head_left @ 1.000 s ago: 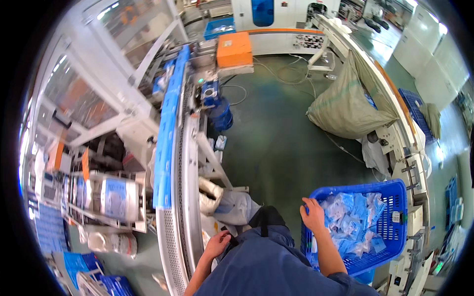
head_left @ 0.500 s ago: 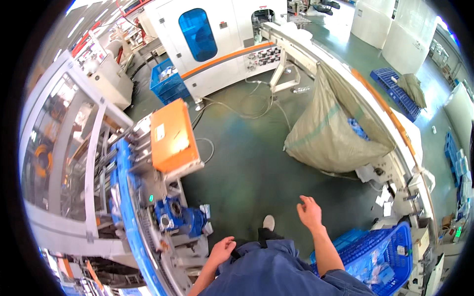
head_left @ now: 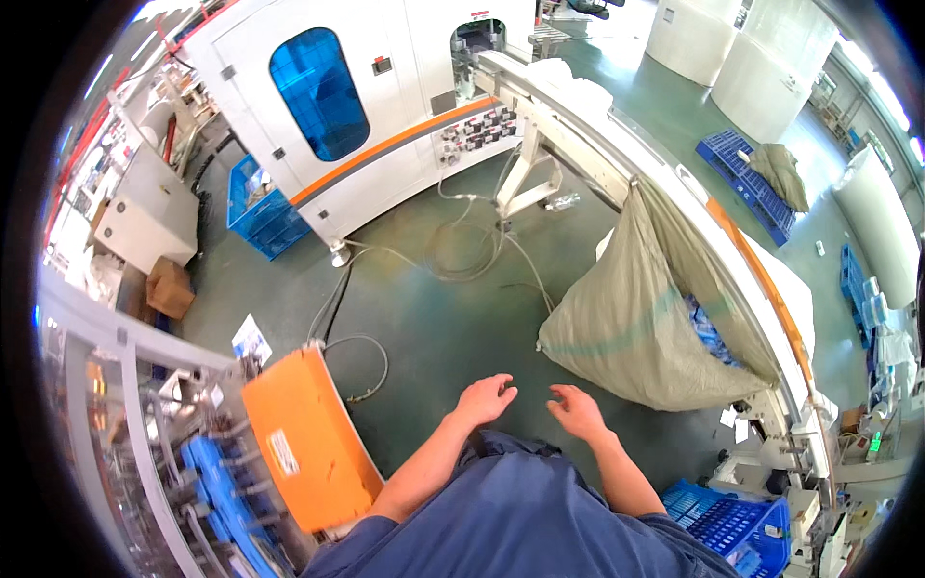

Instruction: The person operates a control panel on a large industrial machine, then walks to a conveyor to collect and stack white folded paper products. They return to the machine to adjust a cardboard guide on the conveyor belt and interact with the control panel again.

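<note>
Both of my hands hang in front of my body over the green floor (head_left: 424,332), a short gap between them. My left hand (head_left: 485,400) holds nothing; its fingers are loosely bent and the thumb stands a little apart. My right hand (head_left: 578,412) is likewise bare, with its fingers slightly curled and apart. Nearest to the right hand is a large beige woven sack (head_left: 617,332), hung from the conveyor rail (head_left: 665,154) with blue plastic pieces (head_left: 711,335) inside. An orange box-shaped cover (head_left: 310,438) on a machine lies beside my left forearm.
Ahead stands a white machine (head_left: 226,106) with a blue window. A blue crate (head_left: 265,226) sits at its left, and a blue basket (head_left: 713,515) is at my lower right. Hoses (head_left: 453,260) loop across the floor. A blue pallet (head_left: 742,183) lies beyond the rail.
I have moved forward: the white machine and sack appear closer, and the orange cover has slid lower in view. My hands have come up and nearer each other.
</note>
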Action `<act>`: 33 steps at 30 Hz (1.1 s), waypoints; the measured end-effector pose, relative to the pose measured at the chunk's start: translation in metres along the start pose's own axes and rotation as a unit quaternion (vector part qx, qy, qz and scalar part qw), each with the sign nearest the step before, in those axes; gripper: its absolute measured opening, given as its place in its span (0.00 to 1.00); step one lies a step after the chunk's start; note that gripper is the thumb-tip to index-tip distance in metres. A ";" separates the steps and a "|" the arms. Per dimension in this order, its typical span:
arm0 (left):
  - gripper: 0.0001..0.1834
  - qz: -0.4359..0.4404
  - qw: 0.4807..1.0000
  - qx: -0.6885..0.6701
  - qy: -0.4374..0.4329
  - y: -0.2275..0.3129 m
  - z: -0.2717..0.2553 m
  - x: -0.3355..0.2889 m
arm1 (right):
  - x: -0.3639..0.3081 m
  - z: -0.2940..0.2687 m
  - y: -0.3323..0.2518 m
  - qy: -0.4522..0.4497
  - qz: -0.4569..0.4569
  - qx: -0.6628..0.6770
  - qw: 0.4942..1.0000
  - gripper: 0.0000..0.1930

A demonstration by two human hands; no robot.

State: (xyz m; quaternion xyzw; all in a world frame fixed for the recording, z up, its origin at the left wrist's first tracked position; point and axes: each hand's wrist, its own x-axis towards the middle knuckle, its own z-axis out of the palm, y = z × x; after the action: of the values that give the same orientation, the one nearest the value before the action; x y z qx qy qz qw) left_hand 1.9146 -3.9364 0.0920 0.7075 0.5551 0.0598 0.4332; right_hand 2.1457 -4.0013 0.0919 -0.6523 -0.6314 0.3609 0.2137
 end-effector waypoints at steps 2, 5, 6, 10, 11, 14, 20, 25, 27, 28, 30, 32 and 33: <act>0.24 -0.008 1.000 -0.012 -0.010 -0.002 -0.040 0.055 | 0.030 -0.024 0.021 0.067 0.047 0.021 0.996 0.21; 0.24 -0.028 0.999 -0.001 -0.031 -0.020 -0.083 0.131 | 0.066 -0.054 0.054 0.158 0.148 0.107 0.970 0.20; 0.24 -0.027 0.999 0.003 -0.041 -0.025 -0.095 0.155 | 0.077 -0.066 0.059 0.187 0.178 0.143 0.955 0.20; 0.25 -0.019 0.998 0.015 -0.063 -0.043 -0.135 0.263 | 0.133 -0.091 0.091 0.266 0.224 0.244 0.905 0.19; 0.25 -0.021 0.998 0.013 -0.065 -0.046 -0.145 0.286 | 0.153 -0.102 0.091 0.275 0.232 0.259 0.896 0.19; 0.25 -0.024 0.999 0.006 -0.028 -0.042 -0.178 0.362 | 0.227 -0.139 0.098 0.294 0.222 0.284 0.885 0.19; 0.21 -0.006 0.991 -0.120 0.054 -0.022 -0.260 0.497 | 0.414 -0.230 0.057 0.291 0.124 0.220 0.923 0.17; 0.19 0.014 0.954 -0.284 0.101 0.054 -0.350 0.613 | 0.519 -0.288 0.021 0.291 0.097 0.235 0.922 0.17; 0.18 0.013 0.932 -0.346 0.112 0.096 -0.385 0.650 | 0.543 -0.302 0.013 0.288 0.109 0.246 0.919 0.17; 0.19 0.033 0.926 -0.356 0.119 0.107 -0.402 0.677 | 0.555 -0.306 0.014 0.296 0.106 0.253 0.915 0.17; 0.19 0.059 0.916 -0.377 0.122 0.119 -0.426 0.730 | 0.571 -0.306 0.018 0.310 0.118 0.267 0.905 0.18; 0.17 0.092 0.912 -0.375 0.138 0.133 -0.448 0.780 | 0.592 -0.310 0.012 0.325 0.141 0.284 0.891 0.18; 0.16 0.108 0.910 -0.373 0.144 0.139 -0.458 0.802 | 0.602 -0.310 0.015 0.337 0.154 0.279 0.886 0.18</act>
State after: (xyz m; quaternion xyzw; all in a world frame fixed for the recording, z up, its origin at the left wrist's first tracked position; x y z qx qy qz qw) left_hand 2.0597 -3.0160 0.1517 0.5339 0.4691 0.4103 0.5714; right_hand 2.3507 -3.3594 0.1610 -0.7368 -0.2864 0.3089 0.5288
